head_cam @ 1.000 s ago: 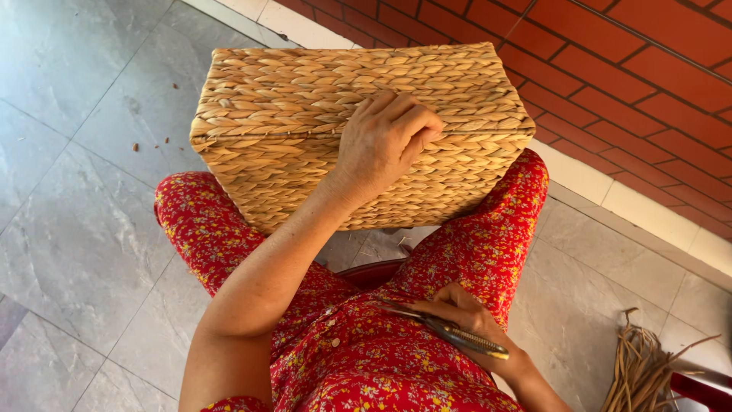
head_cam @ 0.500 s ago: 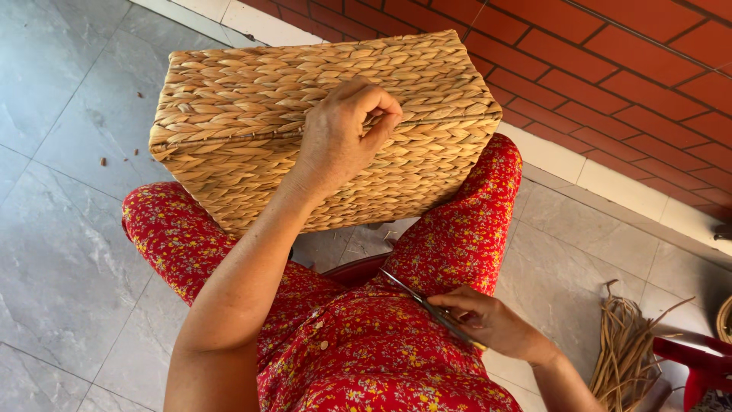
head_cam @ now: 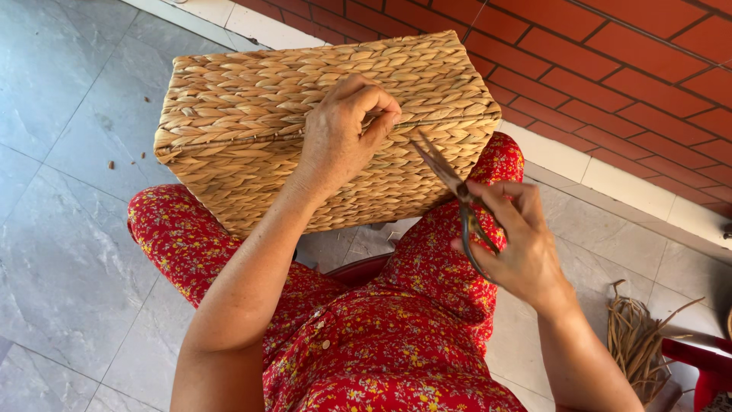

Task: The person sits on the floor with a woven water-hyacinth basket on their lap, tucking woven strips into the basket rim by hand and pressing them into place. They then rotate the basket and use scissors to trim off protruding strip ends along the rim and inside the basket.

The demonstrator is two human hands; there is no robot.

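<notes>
A rectangular woven straw basket [head_cam: 229,122] rests upside down on my knees, which are covered in red flowered cloth. My left hand [head_cam: 343,133] lies on top of the basket at its upper edge, fingers curled and pinching at the weave. My right hand [head_cam: 515,244] holds a pair of dark metal scissors [head_cam: 450,187] by the handles. Their blades point up and to the left, toward the basket's edge just right of my left hand's fingers.
Grey floor tiles [head_cam: 61,252] spread out on the left. A red brick wall [head_cam: 625,69] with a pale ledge runs behind the basket. A bundle of dry straw strands [head_cam: 637,343] lies on the floor at lower right, next to something red.
My right hand has lifted the scissors from my lap up to the basket's edge. My left hand has stayed on the basket, curling its fingers tighter.
</notes>
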